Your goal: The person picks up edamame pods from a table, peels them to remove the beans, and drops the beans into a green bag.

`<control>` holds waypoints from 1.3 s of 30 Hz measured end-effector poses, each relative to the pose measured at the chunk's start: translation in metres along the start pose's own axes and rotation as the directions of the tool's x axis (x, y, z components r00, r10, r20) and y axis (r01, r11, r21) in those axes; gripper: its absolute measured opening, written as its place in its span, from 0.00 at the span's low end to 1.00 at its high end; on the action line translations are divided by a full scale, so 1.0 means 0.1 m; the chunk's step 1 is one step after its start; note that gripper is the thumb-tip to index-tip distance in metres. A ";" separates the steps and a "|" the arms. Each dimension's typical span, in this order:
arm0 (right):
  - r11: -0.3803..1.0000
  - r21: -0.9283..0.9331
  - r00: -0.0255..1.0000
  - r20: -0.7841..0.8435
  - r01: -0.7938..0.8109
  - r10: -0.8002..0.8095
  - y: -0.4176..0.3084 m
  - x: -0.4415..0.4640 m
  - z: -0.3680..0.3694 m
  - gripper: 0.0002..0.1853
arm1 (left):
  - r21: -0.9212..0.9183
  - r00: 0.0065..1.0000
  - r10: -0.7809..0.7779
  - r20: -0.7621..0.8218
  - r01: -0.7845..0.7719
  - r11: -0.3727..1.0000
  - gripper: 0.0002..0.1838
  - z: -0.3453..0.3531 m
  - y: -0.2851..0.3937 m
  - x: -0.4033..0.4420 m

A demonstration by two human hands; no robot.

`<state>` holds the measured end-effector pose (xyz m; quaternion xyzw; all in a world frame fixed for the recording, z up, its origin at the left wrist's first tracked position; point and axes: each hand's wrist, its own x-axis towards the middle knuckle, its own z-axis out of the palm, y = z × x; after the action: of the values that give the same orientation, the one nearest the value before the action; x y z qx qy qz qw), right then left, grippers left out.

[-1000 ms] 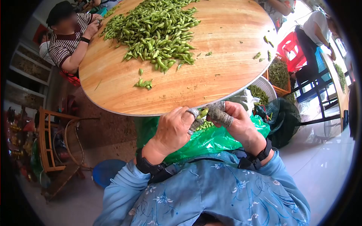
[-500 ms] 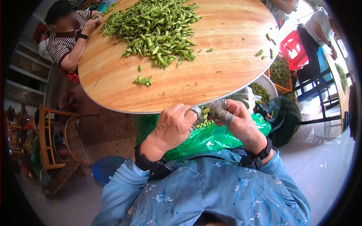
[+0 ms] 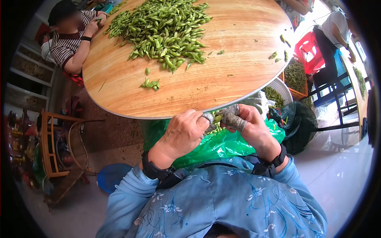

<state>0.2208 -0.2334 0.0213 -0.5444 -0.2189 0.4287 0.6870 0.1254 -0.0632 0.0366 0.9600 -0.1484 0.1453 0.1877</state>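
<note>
Just off the near edge of the round wooden table (image 3: 174,104), my left hand (image 3: 183,131) and my right hand (image 3: 253,126) meet, both closed. Grey knitted finger covers wrap several of the fingertips. Pinched between the two hands is a green edamame pod (image 3: 218,118), partly hidden by the fingers. Below them, a green plastic bag (image 3: 222,146) lies spread over the lap, with pale green beans (image 3: 214,129) showing in its opening. A big heap of edamame pods (image 3: 162,33) covers the far part of the table, and a small cluster of pods (image 3: 150,84) lies nearer.
A person in a striped shirt (image 3: 73,43) handles pods at the table's left. To the right stand a white basket (image 3: 282,88) of pods, an orange crate (image 3: 298,94) and a red chair (image 3: 307,49). A wooden chair (image 3: 49,142) and blue stool (image 3: 112,177) are lower left.
My hands stay almost in place, the pod between them shifting slightly. The hands of the person at the left have lowered and moved a little apart.
</note>
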 end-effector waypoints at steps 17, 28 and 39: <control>0.959 0.228 0.977 0.092 0.166 -0.191 0.26 0.07 -0.03 0.13 | -0.901 0.846 -0.471 0.249 0.381 0.208 0.08 0.29 -0.01 -0.20; 0.990 -0.084 0.991 -0.067 0.111 -0.117 0.20 0.03 0.08 0.05 | -0.647 0.855 -0.489 0.171 0.472 0.599 0.08 0.10 0.08 -0.12; 0.885 -0.425 0.963 -0.092 0.191 -0.252 0.24 0.00 0.19 0.05 | -0.897 0.789 -0.561 0.251 0.407 0.172 0.04 0.29 0.09 -0.12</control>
<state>0.1975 -0.2217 0.0048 -0.6780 -0.3148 0.2506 0.6152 0.1183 -0.0799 0.0099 0.6640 0.1232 0.0339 0.7367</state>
